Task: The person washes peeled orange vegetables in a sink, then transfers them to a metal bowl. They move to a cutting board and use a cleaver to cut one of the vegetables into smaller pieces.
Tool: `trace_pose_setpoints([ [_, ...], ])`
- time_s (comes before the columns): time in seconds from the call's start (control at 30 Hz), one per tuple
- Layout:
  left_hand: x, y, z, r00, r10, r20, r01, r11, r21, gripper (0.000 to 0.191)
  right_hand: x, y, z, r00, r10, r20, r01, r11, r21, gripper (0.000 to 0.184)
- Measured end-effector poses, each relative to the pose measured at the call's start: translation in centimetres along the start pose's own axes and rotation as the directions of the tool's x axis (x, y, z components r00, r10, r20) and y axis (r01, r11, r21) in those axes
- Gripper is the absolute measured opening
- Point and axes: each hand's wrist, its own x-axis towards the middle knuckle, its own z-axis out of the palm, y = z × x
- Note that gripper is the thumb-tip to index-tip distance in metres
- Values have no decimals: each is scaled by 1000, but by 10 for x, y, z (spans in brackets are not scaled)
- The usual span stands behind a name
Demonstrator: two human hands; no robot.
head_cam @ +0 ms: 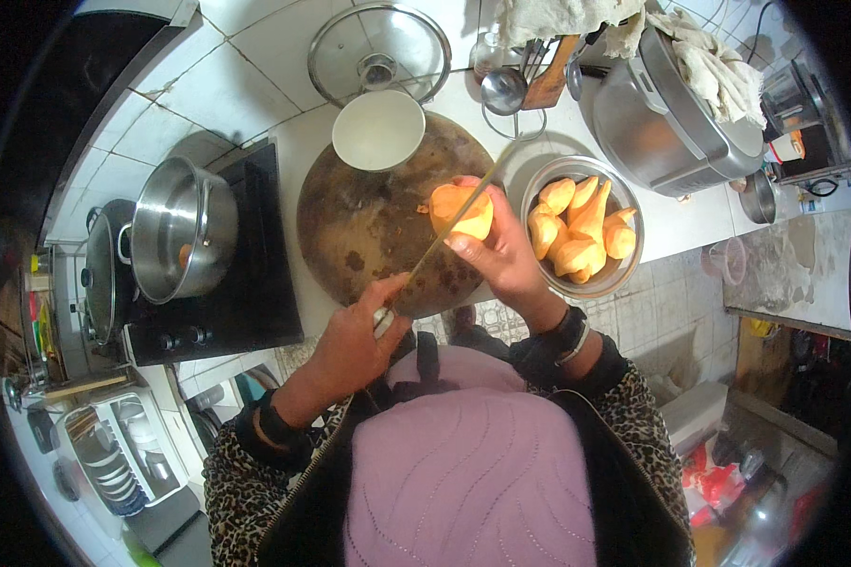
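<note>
My left hand [355, 344] grips the pale handle of a kitchen knife [493, 166], whose blade is seen almost edge-on. The blade slants up and to the right, across the face of a peeled orange sweet potato piece [445, 205]. I cannot tell how deep the edge sits in it. My right hand [500, 248] holds this piece from the right, thumb on the near side and fingers behind. Both hands are above a round, stained wooden chopping board [355, 227]. Several peeled pieces [585, 234] lie in a metal bowl [634, 276] right of the board.
A white bowl [378, 131] rests at the board's back edge, before a glass lid [340, 42]. On the left, a steel pot [170, 262] holding an orange piece stands at a black cooktop [259, 283]. Behind the metal bowl are a utensil holder [514, 135] and a silver cooker [680, 127].
</note>
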Motion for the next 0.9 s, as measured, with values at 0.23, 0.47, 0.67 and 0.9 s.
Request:
trace_pose_setpoints([
  [0.23, 2, 5, 3, 999, 10, -35, -12, 999, -47, 45, 9, 0, -3, 995, 74, 73, -87, 975, 203, 59],
  [0.47, 7, 7, -1, 999, 20, -50, -21, 1000, -16, 40, 12, 10, -11, 999, 18, 46, -23, 992, 127, 53],
  [0.67, 12, 15, 5, 999, -34, -41, 30, 994, -107, 36, 17, 24, -9, 992, 56, -111, -42, 992, 121, 49],
  [0.9, 13, 6, -1, 986, -133, 99, 149, 973, -177, 38, 8, 12, -13, 996, 36, -82, -31, 997, 68, 40],
])
